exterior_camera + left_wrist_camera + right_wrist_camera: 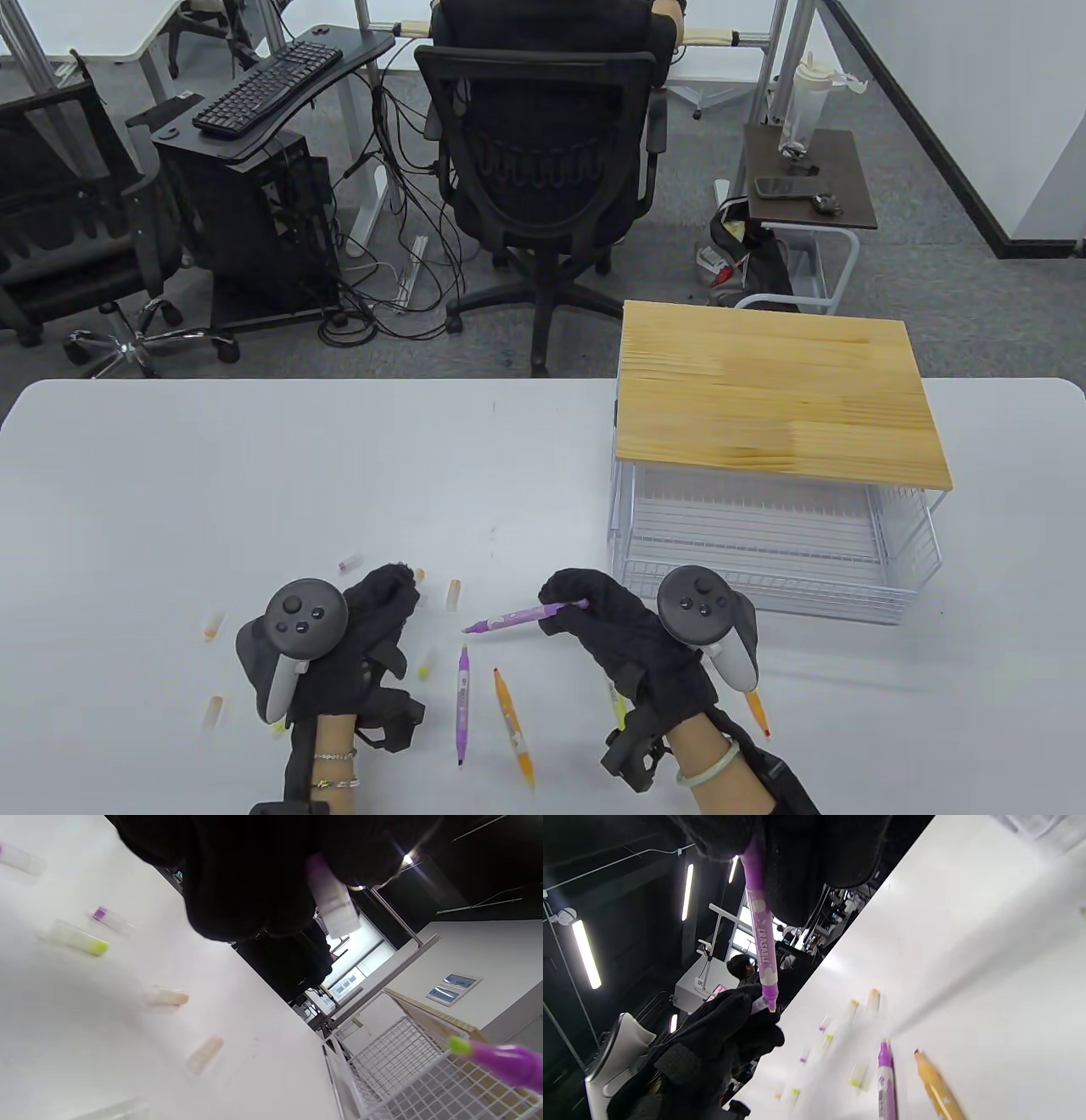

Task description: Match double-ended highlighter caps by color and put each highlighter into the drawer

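Purple highlighter [524,615], slim with a pale printed barrel and uncapped tip, sits low centre in the table view, long axis near horizontal, tip pointing left. Right hand [612,626] pinches its right end; left hand [373,624] pinches a clear cap [333,902].

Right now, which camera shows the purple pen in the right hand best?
The right wrist view: the purple pen fills it, lettering readable. The table view shows it whole but small in the right hand; the left wrist view only one end.
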{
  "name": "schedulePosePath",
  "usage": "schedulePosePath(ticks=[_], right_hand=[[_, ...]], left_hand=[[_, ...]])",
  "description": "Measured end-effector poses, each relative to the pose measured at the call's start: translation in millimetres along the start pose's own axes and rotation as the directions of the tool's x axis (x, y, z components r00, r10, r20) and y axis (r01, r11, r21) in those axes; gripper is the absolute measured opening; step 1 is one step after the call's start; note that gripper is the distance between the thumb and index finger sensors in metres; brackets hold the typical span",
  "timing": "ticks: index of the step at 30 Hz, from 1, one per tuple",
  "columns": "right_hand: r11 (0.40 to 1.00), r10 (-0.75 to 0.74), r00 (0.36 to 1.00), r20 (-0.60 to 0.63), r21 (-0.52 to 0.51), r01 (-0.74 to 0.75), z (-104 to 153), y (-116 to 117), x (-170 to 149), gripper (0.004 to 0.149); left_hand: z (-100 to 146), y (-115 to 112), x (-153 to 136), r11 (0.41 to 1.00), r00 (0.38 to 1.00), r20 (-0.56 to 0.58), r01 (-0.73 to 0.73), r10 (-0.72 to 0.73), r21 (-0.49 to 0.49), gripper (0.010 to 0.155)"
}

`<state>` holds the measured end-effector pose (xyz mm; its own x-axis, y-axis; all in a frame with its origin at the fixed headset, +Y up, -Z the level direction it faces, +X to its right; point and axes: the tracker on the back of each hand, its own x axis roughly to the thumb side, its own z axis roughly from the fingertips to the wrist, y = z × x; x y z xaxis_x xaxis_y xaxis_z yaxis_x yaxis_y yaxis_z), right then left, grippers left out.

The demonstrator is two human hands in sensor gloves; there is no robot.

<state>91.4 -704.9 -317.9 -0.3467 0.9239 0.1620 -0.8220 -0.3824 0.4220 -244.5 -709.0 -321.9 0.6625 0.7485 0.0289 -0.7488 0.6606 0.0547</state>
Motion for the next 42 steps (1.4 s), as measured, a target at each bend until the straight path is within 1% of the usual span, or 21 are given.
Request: schedulePosePath(ticks=[4, 7, 12, 16, 20, 21, 23, 24, 25, 27, 28, 30, 31, 33, 38, 42], right_hand=[[0.989, -0.132, 0.991, 0.019, 0.07, 0.131, -2.8, -0.8, -5.7, 0.04], [0.977, -0.195, 0.981, 0.017, 0.096, 0.192, -3.5, -1.5, -9.0, 0.04], [0.987, -0.15, 0.989, 0.014, 0.061, 0.149, -4.0, -2.9, -11.3, 0.039], [0.985, -0.155, 0.988, 0.018, 0.074, 0.153, -4.0, -2.3, -11.4, 0.039], [0.978, -0.189, 0.982, 0.018, 0.095, 0.187, -4.0, -2.0, -11.0, 0.039], [0.975, -0.201, 0.98, 0.017, 0.101, 0.198, -4.2, -2.2, -11.1, 0.039], [0.97, -0.222, 0.975, 0.017, 0.104, 0.219, -4.1, -3.2, -11.6, 0.041], [0.969, -0.229, 0.973, 0.016, 0.101, 0.227, -3.8, -4.1, -11.7, 0.042], [0.969, -0.231, 0.973, 0.017, 0.091, 0.229, -3.1, -5.8, -11.4, 0.043], [0.981, -0.188, 0.982, 0.027, 0.057, 0.187, -1.0, -10.0, -9.2, 0.048], [0.992, -0.125, 0.992, 0.03, 0.022, 0.124, 0.6, -12.4, -6.6, 0.05], [0.999, -0.012, 1.0, 0.029, -0.043, 0.013, 3.3, -14.8, -2.5, 0.049], [0.991, 0.084, 0.996, 0.02, -0.105, -0.081, 5.5, -16.2, 1.2, 0.048], [0.976, 0.165, 0.986, 0.018, -0.144, -0.161, 8.2, -17.4, 5.8, 0.049], [0.951, 0.23, 0.973, 0.008, -0.214, -0.223, 13.1, -20.7, 11.1, 0.049], [0.958, 0.219, 0.976, 0.006, -0.193, -0.214, 13.7, -25.8, 8.7, 0.049]], left_hand=[[-0.8, -1.4, 0.4, 0.999, 0.999, 0.022, -0.038, 0.039, -0.032, 0.045], [-1.0, -1.3, 0.0, 0.996, 0.997, 0.033, -0.07, 0.072, -0.046, 0.044], [-0.2, -1.6, 2.4, 0.988, 0.989, 0.052, -0.131, 0.135, -0.075, 0.044], [0.6, -4.4, 7.9, 0.988, 0.989, 0.069, -0.126, 0.132, -0.086, 0.044], [1.6, -7.9, 14.3, 0.988, 0.988, 0.092, -0.114, 0.124, -0.105, 0.045], [2.0, -9.3, 16.3, 0.983, 0.983, 0.104, -0.135, 0.149, -0.126, 0.045], [2.5, -12.4, 20.6, 0.96, 0.964, 0.14, -0.194, 0.225, -0.202, 0.049], [2.8, -14.3, 24.0, 0.938, 0.95, 0.159, -0.222, 0.27, -0.265, 0.052], [3.3, -15.0, 26.4, 0.927, 0.942, 0.171, -0.23, 0.288, -0.296, 0.053], [4.6, -14.8, 31.8, 0.93, 0.941, 0.208, -0.193, 0.266, -0.314, 0.051], [5.2, -14.3, 34.2, 0.939, 0.946, 0.225, -0.158, 0.233, -0.306, 0.05], [6.4, -14.1, 38.4, 0.947, 0.948, 0.256, -0.105, 0.187, -0.303, 0.049], [7.2, -14.0, 40.8, 0.95, 0.948, 0.269, -0.085, 0.17, -0.301, 0.049], [8.2, -13.5, 43.6, 0.955, 0.945, 0.293, -0.057, 0.146, -0.291, 0.049], [10.6, -15.1, 50.5, 0.951, 0.932, 0.334, -0.032, 0.139, -0.307, 0.048], [14.4, -16.5, 58.7, 0.956, 0.921, 0.377, 0.017, 0.099, -0.293, 0.047]])
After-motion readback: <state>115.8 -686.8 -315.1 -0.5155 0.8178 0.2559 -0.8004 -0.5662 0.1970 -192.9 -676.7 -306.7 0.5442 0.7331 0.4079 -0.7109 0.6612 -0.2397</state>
